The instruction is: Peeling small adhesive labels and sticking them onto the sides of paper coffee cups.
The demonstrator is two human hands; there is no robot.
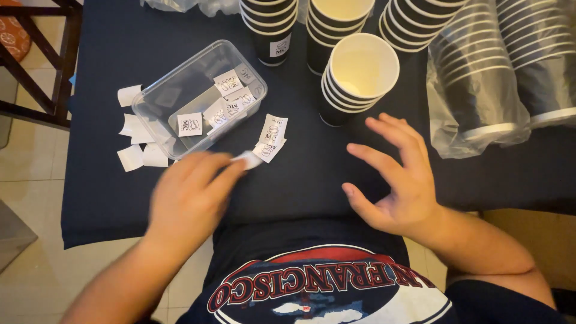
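My left hand (189, 195) is blurred and pinches a small white sticker (248, 159) at its fingertips, just below a clear plastic box (157, 102) that holds several white stickers. A few more stickers (273, 135) lie on the dark tablecloth (300, 168) right of the box. My right hand (399, 174) hovers over the cloth with fingers spread and nothing in it, just below a stack of black paper cups (360, 75) with white insides.
More black cup stacks (270, 27) stand at the back, and bagged cup stacks (480, 78) lie at the right in clear plastic. Blank white paper squares (135, 141) are scattered left of the box. A wooden chair frame (54, 60) stands at far left over tiled floor.
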